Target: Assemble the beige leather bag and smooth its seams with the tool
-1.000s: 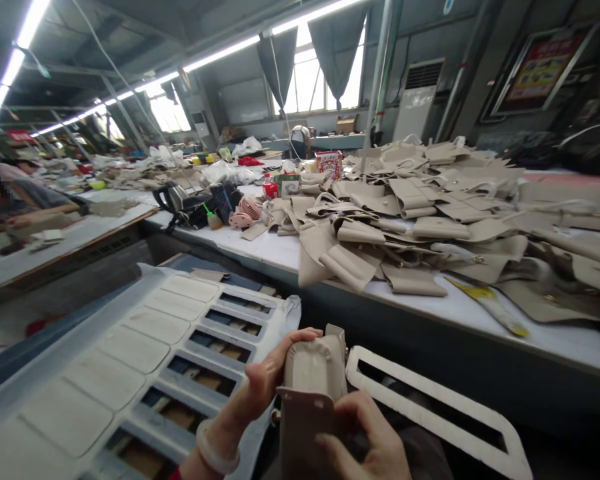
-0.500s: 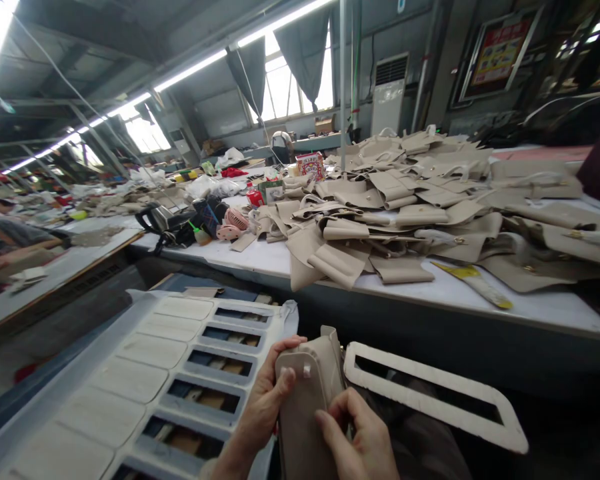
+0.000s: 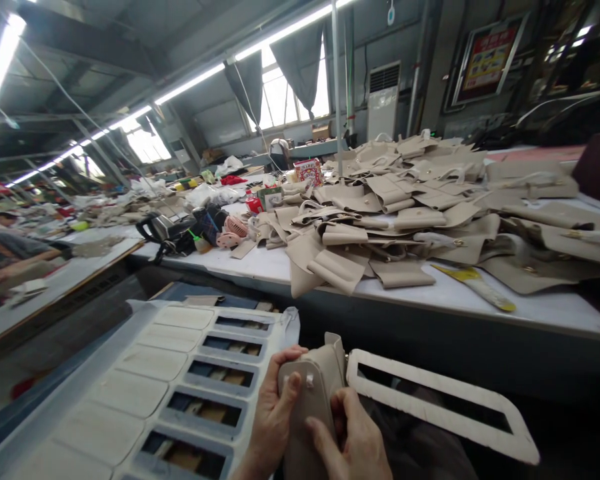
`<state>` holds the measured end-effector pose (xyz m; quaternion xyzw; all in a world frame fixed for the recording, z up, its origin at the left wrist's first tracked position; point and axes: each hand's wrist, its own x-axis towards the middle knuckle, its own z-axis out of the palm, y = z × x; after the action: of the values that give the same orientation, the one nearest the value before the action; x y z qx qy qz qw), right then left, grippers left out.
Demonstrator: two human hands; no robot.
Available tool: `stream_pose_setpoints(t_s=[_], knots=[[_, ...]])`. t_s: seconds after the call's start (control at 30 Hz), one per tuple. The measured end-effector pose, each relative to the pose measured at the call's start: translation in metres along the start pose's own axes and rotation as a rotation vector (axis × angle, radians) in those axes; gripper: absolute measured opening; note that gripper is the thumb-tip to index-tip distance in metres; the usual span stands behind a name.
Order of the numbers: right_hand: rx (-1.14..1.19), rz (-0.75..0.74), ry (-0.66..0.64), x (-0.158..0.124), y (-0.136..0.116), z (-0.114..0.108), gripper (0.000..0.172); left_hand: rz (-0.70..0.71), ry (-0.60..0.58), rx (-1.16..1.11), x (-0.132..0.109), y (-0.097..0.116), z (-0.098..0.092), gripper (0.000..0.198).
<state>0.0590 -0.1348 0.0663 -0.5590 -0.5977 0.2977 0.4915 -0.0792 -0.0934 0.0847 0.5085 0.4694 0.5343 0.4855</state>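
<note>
A beige leather bag stands between my two hands, low in the middle of the view. My left hand grips its upper left side, the thumb pressed on the end panel beside small shiny bits of tape or metal. My right hand is closed on the bag's right edge, thumb on the panel and fingers curled round the far side. Just right of the bag lies a pale frame-shaped piece with a long slot. The bag's lower end is cut off by the picture edge.
Left of me is a sheet of pale rounded panels with slots cut along one side. Across a gap, a white table carries a heap of beige bag pieces, a yellow-handled tool and a pink fan. A person works at far left.
My right thumb has moved up and left across the bag's panel, and the right fingers have shifted along its edge. My left hand keeps its grip. The view has shifted slightly.
</note>
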Motion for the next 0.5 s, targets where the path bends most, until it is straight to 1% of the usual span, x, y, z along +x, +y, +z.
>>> stream_pose_setpoints(t_s=[0.07,0.13,0.27,0.33,0.4,0.5], knots=[[-0.045,-0.086,-0.021,0.008,0.001,0.000,0.021,0.006,0.013,0.041,-0.001,0.002,0.002,0.030],[-0.098,-0.134,-0.034,0.016,0.000,0.001,0.026,0.010,0.025,0.069,-0.001,0.003,0.003,0.028],[-0.084,-0.138,-0.074,0.028,-0.004,0.004,0.032,-0.007,0.070,0.060,0.000,0.005,0.004,0.027],[-0.029,-0.164,-0.097,0.030,-0.004,0.004,0.031,-0.042,0.074,-0.030,0.000,0.007,0.006,0.029],[0.035,-0.178,-0.108,0.030,-0.002,0.003,0.031,-0.098,0.053,-0.163,-0.001,0.011,0.009,0.033],[0.126,-0.156,-0.160,0.031,0.006,-0.005,0.033,-0.180,0.006,-0.274,-0.004,0.017,0.014,0.044]])
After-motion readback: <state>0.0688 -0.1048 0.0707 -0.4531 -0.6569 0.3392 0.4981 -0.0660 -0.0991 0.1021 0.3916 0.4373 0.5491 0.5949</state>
